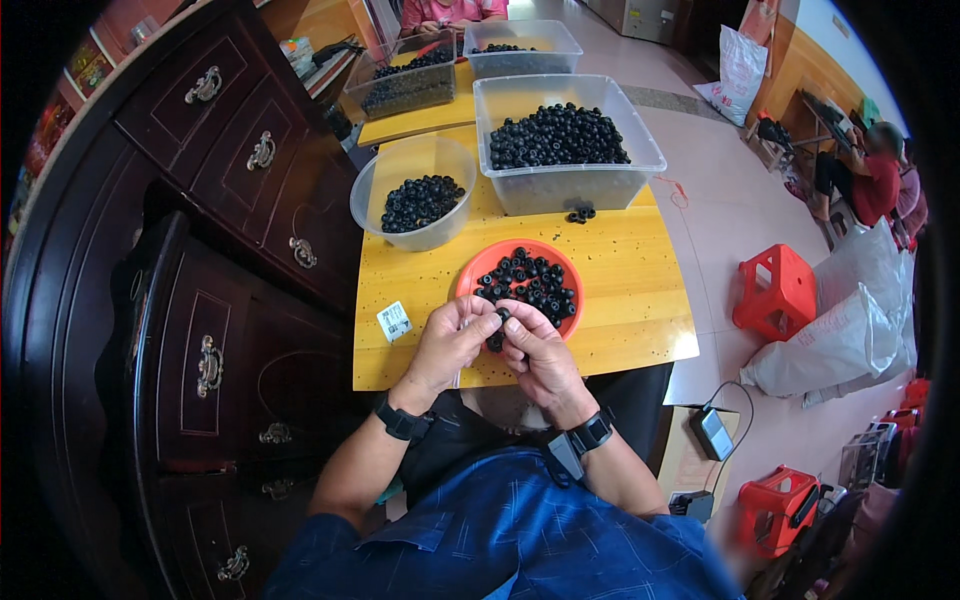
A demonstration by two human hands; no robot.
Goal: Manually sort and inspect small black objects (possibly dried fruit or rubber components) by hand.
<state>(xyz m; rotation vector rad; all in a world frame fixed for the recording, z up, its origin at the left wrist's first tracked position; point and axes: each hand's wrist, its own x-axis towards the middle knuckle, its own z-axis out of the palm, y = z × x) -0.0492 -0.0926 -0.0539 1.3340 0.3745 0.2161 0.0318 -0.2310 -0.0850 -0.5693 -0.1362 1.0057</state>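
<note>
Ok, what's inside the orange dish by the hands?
The orange dish holds a loose pile of small black ring-shaped parts. The left hand and right hand cover its near rim, so anything there is hidden.

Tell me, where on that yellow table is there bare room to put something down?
Bare yellow wooden table lies right of the orange round plate, below the large clear plastic bin. A smaller patch sits left of the plate, around a small white tag. The far end is crowded with bins; both hands fill the near edge.
</note>
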